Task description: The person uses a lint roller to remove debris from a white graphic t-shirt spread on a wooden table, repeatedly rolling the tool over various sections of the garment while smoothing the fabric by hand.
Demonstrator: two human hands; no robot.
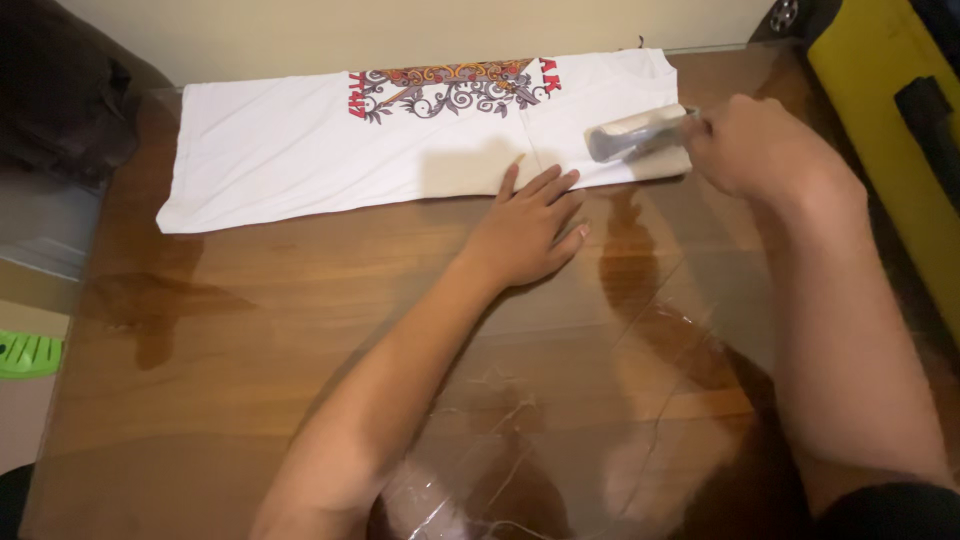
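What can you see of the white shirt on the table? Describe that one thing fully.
The shirt is white cloth, folded into a long flat strip along the table's far edge. A red, orange and grey ornamental print shows on its upper edge, near the middle. Its left end is slanted. The left hand lies flat with fingertips on its near edge; the right hand holds a grey iron on its right end.

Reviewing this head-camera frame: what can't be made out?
- Grey object: blurred, its far end hidden in the right hand; kind unclear.
- White shirt: print folded under at its far edge.
- Left hand: palm down, underside hidden.
- Yellow item: cut off by the right edge.
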